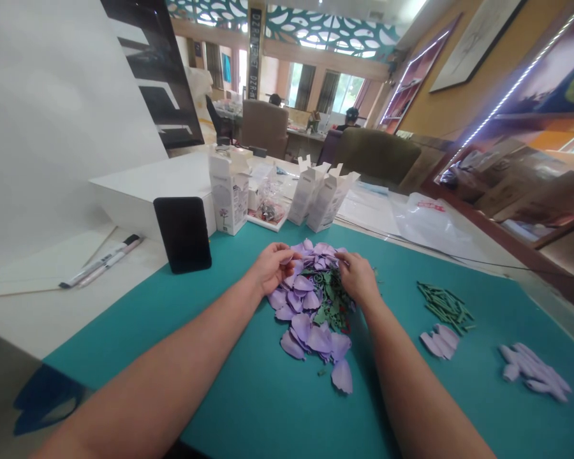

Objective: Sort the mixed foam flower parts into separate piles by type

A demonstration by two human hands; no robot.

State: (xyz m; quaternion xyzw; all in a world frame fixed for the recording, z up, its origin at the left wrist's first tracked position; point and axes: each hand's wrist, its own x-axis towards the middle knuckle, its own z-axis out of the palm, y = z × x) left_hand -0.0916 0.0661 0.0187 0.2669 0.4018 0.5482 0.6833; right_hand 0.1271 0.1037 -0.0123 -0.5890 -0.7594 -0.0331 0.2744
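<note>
A heap of purple petals [294, 299] lies on the teal mat [229, 357], with small green leaf-shaped pieces [332, 296] mixed in on its right side. At the heap's upper left, my left hand [273, 268] has thumb and forefinger closed on the edge of a purple petal. My right hand [358, 277] reaches in from the other side, its fingertips pinched at a petal along the upper right edge. The heap partly hides its other fingers. A few loose petals spread toward me, and some red bits show beside the green pieces.
Green sticks [444, 307], a small group of petals [439, 341] and rolled lilac pieces [534, 371] lie to the right. A black tablet-like panel [182, 234], white boxes [229, 194] and a tray [270, 213] stand behind. Pens [100, 261] lie at left; people sit far back.
</note>
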